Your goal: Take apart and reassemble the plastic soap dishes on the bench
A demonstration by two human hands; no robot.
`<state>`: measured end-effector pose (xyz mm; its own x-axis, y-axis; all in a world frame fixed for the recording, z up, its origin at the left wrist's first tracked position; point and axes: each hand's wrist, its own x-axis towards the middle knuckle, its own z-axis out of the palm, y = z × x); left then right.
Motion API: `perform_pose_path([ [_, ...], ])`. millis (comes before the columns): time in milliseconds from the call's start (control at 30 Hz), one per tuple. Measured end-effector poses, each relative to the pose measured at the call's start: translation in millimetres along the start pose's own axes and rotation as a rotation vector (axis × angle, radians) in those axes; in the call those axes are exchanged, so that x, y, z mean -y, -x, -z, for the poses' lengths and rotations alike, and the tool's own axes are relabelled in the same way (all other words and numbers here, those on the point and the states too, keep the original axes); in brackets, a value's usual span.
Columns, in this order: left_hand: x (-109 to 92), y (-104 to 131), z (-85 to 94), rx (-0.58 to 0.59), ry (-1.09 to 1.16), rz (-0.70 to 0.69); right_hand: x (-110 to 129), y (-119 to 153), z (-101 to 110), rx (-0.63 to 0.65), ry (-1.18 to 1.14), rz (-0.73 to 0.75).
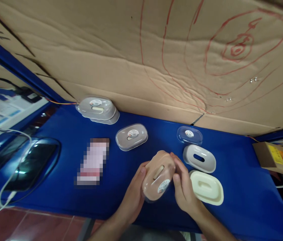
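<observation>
Between my two hands is a pinkish-beige oval soap box [154,182] with a clear lid and a round white sticker. It is tilted above the table. My left hand [137,187] wraps its left side, with the thumb near the top edge. On the opposite side, my right hand [183,187] grips the rim near its upper right end. To the right of that hand lie a white oval dish with a slot [208,159], a cream oval dish [210,190] and a clear oval lid [196,136] with a sticker.
A lidded grey soap box [131,142] and a stack of soap boxes [98,113] stand farther left. A blurred-out phone-shaped item [93,162] lies on the blue table [56,187]. Cardboard [106,50] walls the back. A black device [31,167] with a white cable sits left.
</observation>
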<state>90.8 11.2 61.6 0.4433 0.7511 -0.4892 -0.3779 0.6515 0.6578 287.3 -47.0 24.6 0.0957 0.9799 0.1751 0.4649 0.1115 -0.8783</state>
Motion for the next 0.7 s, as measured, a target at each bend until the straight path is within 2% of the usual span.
perform_pose_path([
  [133,19,0,0.2,0.002,-0.132,-0.046,2,-5,-10,-0.141,-0.050,-0.130],
  [233,32,3,-2.5,0.008,-0.188,-0.084,3,-8,-13,-0.211,-0.098,-0.164],
  [333,39,7,-5.1,0.075,-0.209,-0.145,3,-6,-11,-0.209,-0.103,-0.098],
  [467,38,12,-4.8,0.180,-0.279,-0.196,0,-1,-10,-0.233,-0.063,0.014],
  [600,32,15,-6.4,0.180,-0.324,-0.224,-3,0,-11,-0.218,-0.037,0.089],
  [700,31,18,-9.3,0.158,-0.362,-0.261,-2,1,-10,-0.208,-0.022,0.094],
])
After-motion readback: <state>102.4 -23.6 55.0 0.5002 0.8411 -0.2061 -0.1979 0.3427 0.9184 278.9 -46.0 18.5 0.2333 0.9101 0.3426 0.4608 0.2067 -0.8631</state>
